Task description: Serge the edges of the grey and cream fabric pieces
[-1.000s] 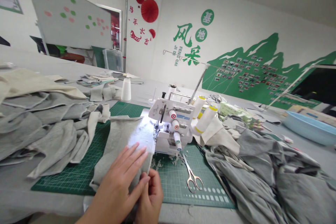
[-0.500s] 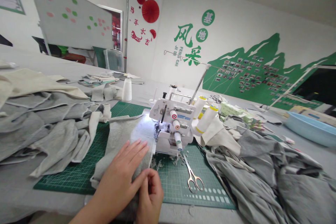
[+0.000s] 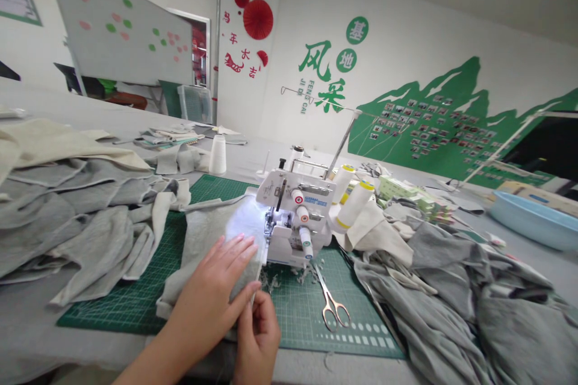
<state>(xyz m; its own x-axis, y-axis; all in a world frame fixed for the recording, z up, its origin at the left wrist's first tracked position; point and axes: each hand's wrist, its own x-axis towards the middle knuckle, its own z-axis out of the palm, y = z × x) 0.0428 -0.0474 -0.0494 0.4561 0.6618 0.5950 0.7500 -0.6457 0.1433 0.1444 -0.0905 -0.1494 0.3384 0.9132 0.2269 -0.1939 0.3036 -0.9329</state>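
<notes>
A white overlock sewing machine stands on a green cutting mat, its lamp shining on the needle area. Grey fabric lies left of the machine, its right edge running to the presser foot. On top of this cloth my left hand rests flat, fingers stretched toward the lit spot. My right hand, nearer to me, pinches the fabric's near right edge between thumb and fingers. Gold-handled scissors lie on the mat, right of my right hand, untouched.
Heaped grey and cream cloth pieces cover the left of the table. More grey cloth is piled at right. White thread cones stand behind the machine, another cone farther left. A blue basin sits far right.
My left hand has slid slightly forward along with the fabric, toward the machine. My right hand keeps its pinch near the same place. The scissors and cloth piles look unchanged.
</notes>
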